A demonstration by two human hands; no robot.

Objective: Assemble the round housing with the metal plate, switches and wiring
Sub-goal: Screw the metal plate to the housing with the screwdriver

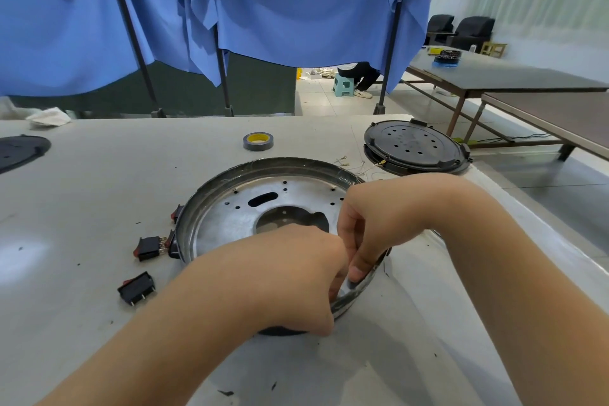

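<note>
Round housing (263, 171) sits on the bench (99, 194), open side up, directly under both hands. Metal plate (230, 217) already lies inside it, flat against the floor of the ring, its centre cutout and slot visible beyond the knuckles.

Left hand (296, 273): fingers curled at the near rim of the housing, gripping the rim wall or something at it; fingertips are hidden, so exactly what they pinch cannot be told. Right hand (372, 224): fingers bent down and meeting the left ones at the same spot on the near-right rim, thumb pressed on the outer wall. Both are grasping at the rim, neither released.

Switches: two black rocker switches with red (174, 241) appear seated in the housing wall, on the far side from the fingers, to the left. Two more lie loose on the bench, one (148, 247) just beside the wall, another (136, 288) nearer the left forearm. Judged: switch fitting about half done.

Wiring: thin pale wires with small terminals (352, 165) lie on the bench beyond the right hand, between the housing and a black round cover (415, 148). None seen attached to a switch, so wiring looks not yet begun.

Roll of tape (258, 141) stands well beyond the housing.

Estimate: plate in, some switches in; remaining switches, wiring and probably the cover are left.
</note>
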